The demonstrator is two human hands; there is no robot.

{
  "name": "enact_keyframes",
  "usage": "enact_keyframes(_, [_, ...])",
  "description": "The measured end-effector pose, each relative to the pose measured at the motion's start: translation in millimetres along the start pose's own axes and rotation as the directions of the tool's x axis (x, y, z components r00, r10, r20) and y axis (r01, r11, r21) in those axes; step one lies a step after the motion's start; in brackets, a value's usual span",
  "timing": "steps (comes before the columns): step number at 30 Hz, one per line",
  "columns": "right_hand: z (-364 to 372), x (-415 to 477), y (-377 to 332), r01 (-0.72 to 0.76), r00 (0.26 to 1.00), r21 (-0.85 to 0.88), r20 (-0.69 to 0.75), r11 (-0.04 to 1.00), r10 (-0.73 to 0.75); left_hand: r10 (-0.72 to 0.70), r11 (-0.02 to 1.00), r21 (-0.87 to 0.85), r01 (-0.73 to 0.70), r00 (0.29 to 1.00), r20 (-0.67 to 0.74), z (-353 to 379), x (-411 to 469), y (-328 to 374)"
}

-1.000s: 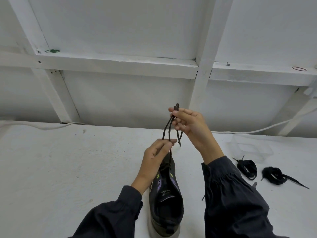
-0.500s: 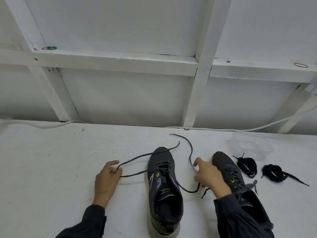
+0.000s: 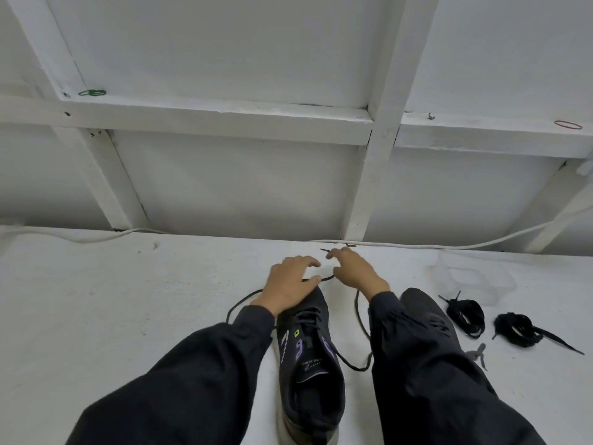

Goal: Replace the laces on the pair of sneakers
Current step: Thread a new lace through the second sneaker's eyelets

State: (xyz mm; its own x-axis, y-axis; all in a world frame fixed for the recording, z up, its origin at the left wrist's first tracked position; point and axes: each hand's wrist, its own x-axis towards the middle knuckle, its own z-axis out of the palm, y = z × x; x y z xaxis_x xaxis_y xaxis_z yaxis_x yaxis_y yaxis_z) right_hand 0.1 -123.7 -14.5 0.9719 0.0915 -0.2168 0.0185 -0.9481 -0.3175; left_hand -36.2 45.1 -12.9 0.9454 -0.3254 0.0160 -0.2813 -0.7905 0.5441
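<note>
Near shoe [image 3: 308, 354] on the table [image 3: 112, 316], laced, its lace [image 3: 361, 319] ends loose. Left hand [image 3: 290, 284] and right hand [image 3: 356, 273] hover past the toe, fingers curled near the ends; grip unclear. Second shoe [image 3: 426, 313] mostly hidden. Two lace bundles [image 3: 465, 316] lie beside it. Tying apparently remains.

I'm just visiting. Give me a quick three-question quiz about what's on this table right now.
1. True or false: both hands are beyond the toe of the middle sneaker.
2. How many coiled black lace bundles lie at the right?
3. Which thing stands behind those bundles: A) a clear plastic box, B) a mug, C) a book?

Key
1. True: the left hand and right hand meet there at the lace.
2. Two: one, another.
3. A, the clear plastic box.
</note>
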Motion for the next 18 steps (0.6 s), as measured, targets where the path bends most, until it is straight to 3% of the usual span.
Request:
enact_keyframes(3, [18, 16, 4, 0.006, 0.999, -0.088, 0.044, 0.996, -0.002, 0.003, 0.992, 0.128, -0.023, 0.988, 0.155, 14, 18, 13])
enact_keyframes(5, [28, 22, 11, 0.001, 1.0, -0.12, 0.012, 0.993, 0.001, -0.022, 0.99, 0.14, 0.001, 0.989, 0.149, 21, 23, 13])
enact_keyframes(7, [33, 23, 20, -0.019, 0.994, -0.105, -0.114, 0.994, 0.007, -0.027, 0.99, 0.141, 0.014, 0.996, 0.088, 24, 24, 10])
enact_keyframes(10, [34, 19, 35, -0.05, 0.965, -0.011, -0.257, 0.999, 0.046, -0.002, 0.997, 0.075, 0.002, 1.0, 0.003, 23, 23, 4])
enact_keyframes(15, [24, 10, 47, -0.091, 0.973, 0.16, -0.198, 0.983, 0.122, -0.014, 0.978, -0.208, -0.021, 0.986, -0.165, 9, 11, -9])
enact_keyframes(18, [4, -3, 31, -0.038, 0.957, 0.471, -0.236, 0.881, 0.167, -0.047, 0.952, -0.305, -0.008, 0.984, -0.171, -4, -5, -24])
